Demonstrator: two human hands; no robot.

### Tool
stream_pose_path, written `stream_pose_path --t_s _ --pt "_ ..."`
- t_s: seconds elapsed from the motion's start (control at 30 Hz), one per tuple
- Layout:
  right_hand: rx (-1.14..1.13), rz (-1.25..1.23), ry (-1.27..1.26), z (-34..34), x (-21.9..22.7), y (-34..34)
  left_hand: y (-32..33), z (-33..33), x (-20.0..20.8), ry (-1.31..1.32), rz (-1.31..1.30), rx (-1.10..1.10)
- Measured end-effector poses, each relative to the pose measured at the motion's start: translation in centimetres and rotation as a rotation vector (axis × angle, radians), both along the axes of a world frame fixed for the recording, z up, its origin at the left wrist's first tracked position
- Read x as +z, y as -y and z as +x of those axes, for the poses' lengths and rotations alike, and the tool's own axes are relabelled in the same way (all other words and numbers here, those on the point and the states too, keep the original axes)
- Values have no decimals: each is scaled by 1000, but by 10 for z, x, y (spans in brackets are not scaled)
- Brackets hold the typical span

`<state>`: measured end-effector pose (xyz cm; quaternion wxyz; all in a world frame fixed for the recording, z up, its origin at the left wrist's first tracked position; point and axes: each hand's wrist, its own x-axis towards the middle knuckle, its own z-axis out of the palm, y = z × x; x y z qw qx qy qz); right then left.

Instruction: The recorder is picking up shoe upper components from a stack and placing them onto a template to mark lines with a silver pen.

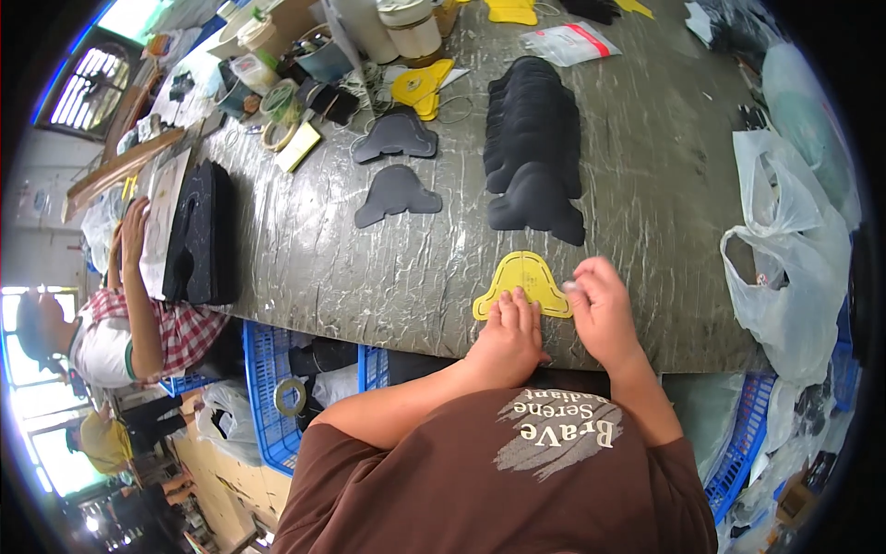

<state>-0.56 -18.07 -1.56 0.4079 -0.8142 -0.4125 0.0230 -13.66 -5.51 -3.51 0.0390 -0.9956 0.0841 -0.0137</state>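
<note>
Near the front edge of the table lies a yellow bell-shaped template (523, 270) with dark slots along its outline. My left hand (510, 334) rests flat on its lower part, fingers stretched out together. At the template's right corner is my right hand (602, 309), its fingers curled into a pinch; whatever they grip, if anything, is hidden. Just beyond the template, a long overlapping row of black shaped pieces (533, 138) runs away from me. Two separate black pieces, a nearer one (398, 196) and a farther one (397, 136), lie to the left.
Jars, tape rolls and tools crowd the far left, beside another yellow template (422, 88). A plastic bag (784, 240) hangs over the right edge. On the left a co-worker (129, 323) stands by a black stack (201, 231). Blue crates (268, 397) sit below the table.
</note>
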Motion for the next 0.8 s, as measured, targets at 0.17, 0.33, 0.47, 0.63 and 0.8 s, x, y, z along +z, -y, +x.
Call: stream_pose_path --t_s 0.17,0.33,0.47,0.63,0.8 --pt "117 151 -317 2 8 -24 -1 2 -5 -1 -54 -13" --pt "220 115 -639 -6 4 -49 -1 3 -5 -13 -27 -53" --pt "279 -4 -567 -6 5 -56 -1 1 -9 -40 -68 -69" --pt "316 47 -433 -3 -9 -59 -1 1 -8 -45 -71 -73" --pt "239 46 -312 3 -7 -61 -2 3 -5 -10 -68 -61"
